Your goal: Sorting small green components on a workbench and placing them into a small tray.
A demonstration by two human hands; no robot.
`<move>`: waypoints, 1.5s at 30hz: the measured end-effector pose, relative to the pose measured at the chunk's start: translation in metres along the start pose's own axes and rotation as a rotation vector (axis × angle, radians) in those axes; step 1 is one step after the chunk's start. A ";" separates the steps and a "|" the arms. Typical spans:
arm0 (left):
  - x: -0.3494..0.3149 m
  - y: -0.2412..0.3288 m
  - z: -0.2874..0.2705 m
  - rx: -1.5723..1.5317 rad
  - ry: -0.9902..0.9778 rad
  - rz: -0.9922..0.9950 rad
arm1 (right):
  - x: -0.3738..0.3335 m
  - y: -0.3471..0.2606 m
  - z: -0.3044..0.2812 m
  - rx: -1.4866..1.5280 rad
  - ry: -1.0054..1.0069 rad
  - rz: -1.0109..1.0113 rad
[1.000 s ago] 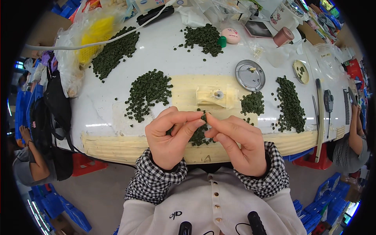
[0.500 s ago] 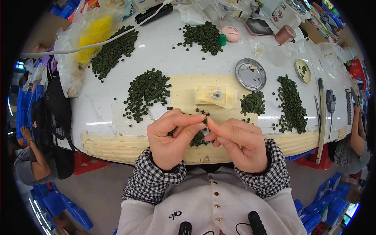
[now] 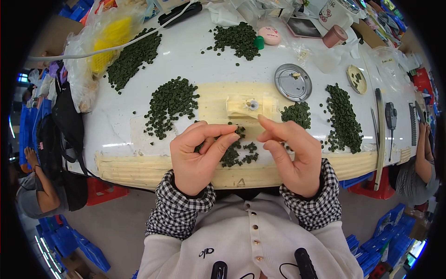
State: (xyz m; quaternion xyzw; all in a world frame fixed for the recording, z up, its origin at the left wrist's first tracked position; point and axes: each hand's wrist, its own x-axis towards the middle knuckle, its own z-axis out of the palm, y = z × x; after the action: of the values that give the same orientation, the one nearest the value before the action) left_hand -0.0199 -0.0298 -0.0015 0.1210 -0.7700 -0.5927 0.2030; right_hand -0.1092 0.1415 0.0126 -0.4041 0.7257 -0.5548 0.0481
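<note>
We see the left hand (image 3: 197,153) with thumb and forefinger pinched on what looks like a dark green piece (image 3: 239,131), though pieces lying behind blur its outline. The right hand (image 3: 298,156) stands apart, thumb and forefinger parted, nothing visible between them. We judge the piece light and fairly stiff, easily dropped because so small; opposite edges, between fingertip and thumb tip, seem the surest hold. Slipperiness and fragility we cannot tell. We count six heaps of such pieces, too many to number singly: a near heap (image 3: 232,157) between the hands, two left of and beyond the left hand, one far beyond both, one just beyond the right hand, one to its right. Beyond the right hand we count one metal dish (image 3: 284,87) and one cream dish (image 3: 354,74).
</note>
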 end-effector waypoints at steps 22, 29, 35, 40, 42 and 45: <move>-0.038 0.004 -0.027 -1.414 0.224 -0.689 | -0.049 0.020 -0.008 -0.684 0.050 -0.187; -0.054 -0.006 -0.021 -1.352 0.157 -0.668 | -0.049 0.021 -0.009 -0.586 0.128 -0.206; -0.054 -0.002 -0.013 -1.276 0.069 -0.669 | -0.047 0.024 -0.008 -0.516 0.160 -0.205; -0.048 -0.005 -0.010 -1.269 0.062 -0.674 | -0.047 0.021 -0.009 -0.470 0.150 -0.170; -0.044 -0.004 -0.006 -1.253 0.067 -0.676 | -0.046 0.021 -0.010 -0.450 0.146 -0.174; -0.034 0.003 0.000 -1.193 0.075 -0.692 | -0.047 0.021 -0.009 -0.439 0.148 -0.167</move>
State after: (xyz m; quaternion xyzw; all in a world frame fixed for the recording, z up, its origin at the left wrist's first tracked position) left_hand 0.0107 -0.0141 -0.0040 0.2478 -0.2216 -0.9412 0.0605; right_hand -0.0939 0.1798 -0.0190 -0.4217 0.7946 -0.4139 -0.1399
